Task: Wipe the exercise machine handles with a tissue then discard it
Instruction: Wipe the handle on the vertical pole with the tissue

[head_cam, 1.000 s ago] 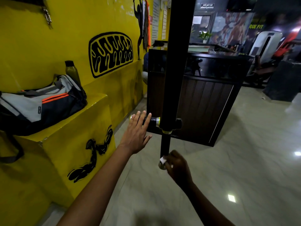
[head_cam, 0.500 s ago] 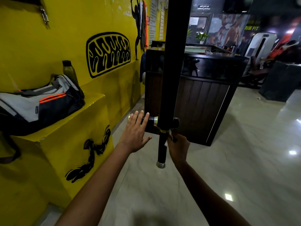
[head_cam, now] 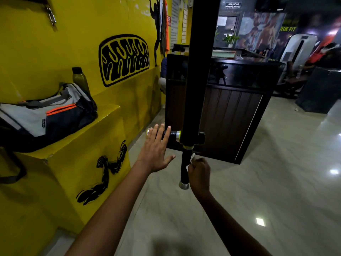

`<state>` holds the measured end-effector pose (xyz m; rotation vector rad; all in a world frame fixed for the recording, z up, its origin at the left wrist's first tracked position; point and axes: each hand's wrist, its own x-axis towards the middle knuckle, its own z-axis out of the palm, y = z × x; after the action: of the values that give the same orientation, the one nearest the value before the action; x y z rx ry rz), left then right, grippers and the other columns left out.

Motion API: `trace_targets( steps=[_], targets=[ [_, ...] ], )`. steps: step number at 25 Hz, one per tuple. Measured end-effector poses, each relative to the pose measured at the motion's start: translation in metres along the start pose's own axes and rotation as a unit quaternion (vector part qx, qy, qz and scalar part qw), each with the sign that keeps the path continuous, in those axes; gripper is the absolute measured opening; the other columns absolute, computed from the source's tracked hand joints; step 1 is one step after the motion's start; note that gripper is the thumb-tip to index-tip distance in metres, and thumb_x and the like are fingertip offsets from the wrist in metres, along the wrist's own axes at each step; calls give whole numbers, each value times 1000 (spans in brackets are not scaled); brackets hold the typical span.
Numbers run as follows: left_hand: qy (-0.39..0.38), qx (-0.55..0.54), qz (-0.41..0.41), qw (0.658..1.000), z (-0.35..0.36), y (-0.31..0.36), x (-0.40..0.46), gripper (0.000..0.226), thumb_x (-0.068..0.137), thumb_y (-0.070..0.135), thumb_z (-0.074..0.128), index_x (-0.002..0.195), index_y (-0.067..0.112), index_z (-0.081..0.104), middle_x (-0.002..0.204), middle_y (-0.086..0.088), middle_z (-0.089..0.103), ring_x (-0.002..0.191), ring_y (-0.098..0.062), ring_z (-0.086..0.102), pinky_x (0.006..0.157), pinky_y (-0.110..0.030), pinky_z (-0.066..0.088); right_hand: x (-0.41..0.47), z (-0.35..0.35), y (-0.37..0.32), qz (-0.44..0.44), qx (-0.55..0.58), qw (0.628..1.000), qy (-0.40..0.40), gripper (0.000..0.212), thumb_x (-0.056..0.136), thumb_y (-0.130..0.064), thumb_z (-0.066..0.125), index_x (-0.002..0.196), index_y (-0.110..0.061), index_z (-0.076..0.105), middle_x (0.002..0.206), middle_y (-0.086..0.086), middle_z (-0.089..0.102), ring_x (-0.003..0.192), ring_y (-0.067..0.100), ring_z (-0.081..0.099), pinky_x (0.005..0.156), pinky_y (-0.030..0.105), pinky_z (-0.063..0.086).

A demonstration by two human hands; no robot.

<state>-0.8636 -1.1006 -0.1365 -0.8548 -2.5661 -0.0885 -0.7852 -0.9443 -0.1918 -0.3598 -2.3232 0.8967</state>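
Exercise machine, black upright post (head_cam: 199,71), running from the top of the view down to a junction from which two handles project: a vertical handle (head_cam: 184,167), black with a silver end cap, hanging below the junction, and a horizontal handle (head_cam: 170,135), black with silver and yellow bands, pointing left. Right hand (head_cam: 199,172): fingers curled, gripping a white tissue (head_cam: 191,159) and pressing it against the right side of the vertical handle, about midway along it; only small crumpled edges of the tissue show above and beside the fingers. Left hand (head_cam: 156,150): flat, fingers straight and spread, fingertips lying over the horizontal handle, holding nothing (whether they touch the handle or merely sit in front of it cannot be told). Surroundings: yellow ledge (head_cam: 88,137) at left bearing a grey, navy and orange duffel bag (head_cam: 46,117), with a dark bottle (head_cam: 80,80) upright just behind the bag; dark wood-panelled counter (head_cam: 230,117) behind the post; pale glossy tiled floor (head_cam: 258,182) below
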Motion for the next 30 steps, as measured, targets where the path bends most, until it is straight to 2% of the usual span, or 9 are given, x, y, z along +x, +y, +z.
trace_targets(
  steps=[4,8,12,15,18,20,22,24,30],
  targets=[
    [9,2,1,1000,2,0,0,97,86,65,43,152,12,-3,159,-16,5,147,-33,0,120,-46,1,-12,4,8,9,-8,1000,-15,16,86,-1,62,98,9,66,88,18,60,70,14,52,52,4,30],
    [23,3,1,1000,5,-1,0,89,89,66,31,152,12,0,158,-17,10,146,-33,5,120,-46,4,-29,13,22,39,-28,998,-45,16,86,-3,63,95,10,67,86,18,60,68,17,53,48,4,31],
    [31,-3,-4,1000,9,-1,0,86,91,67,25,152,12,3,158,-17,13,146,-32,7,119,-45,4,-34,20,39,55,-56,995,-69,11,82,2,65,76,11,69,73,22,62,61,20,53,49,6,21],
    [44,-4,-3,999,12,-2,0,85,91,67,25,152,12,5,158,-17,13,146,-32,8,119,-47,10,-24,12,38,74,-31,997,-22,21,82,-2,68,62,5,68,59,16,61,50,11,47,48,7,19],
    [65,1,-2,998,16,-3,0,84,92,65,29,152,11,6,157,-17,14,146,-32,11,118,-49,16,5,-6,20,56,19,996,65,30,78,0,68,52,-8,54,51,2,45,46,1,35,48,14,23],
    [72,1,-6,997,18,-3,-1,84,92,63,32,152,11,7,157,-17,14,146,-32,12,118,-49,18,22,-15,4,45,58,994,76,21,77,3,66,60,-6,57,58,2,50,50,4,42,49,17,33],
    [76,-1,-11,997,20,-1,-2,82,93,62,33,152,10,7,157,-17,15,146,-32,12,117,-49,20,29,-19,-7,15,106,992,68,8,79,4,65,83,-3,64,74,1,60,58,0,52,51,10,41],
    [76,-2,-15,997,20,0,-3,81,93,61,33,152,10,8,157,-17,17,145,-32,14,117,-49,21,27,-16,-9,-21,122,990,64,17,82,0,65,98,-6,63,86,-1,65,69,1,59,59,5,44],
    [74,6,-14,997,20,-1,-3,79,94,59,30,152,10,9,158,-17,14,146,-31,10,118,-47,14,16,-3,5,-42,74,995,45,19,76,9,66,91,-3,64,91,11,67,84,20,65,69,28,55]
  ],
)
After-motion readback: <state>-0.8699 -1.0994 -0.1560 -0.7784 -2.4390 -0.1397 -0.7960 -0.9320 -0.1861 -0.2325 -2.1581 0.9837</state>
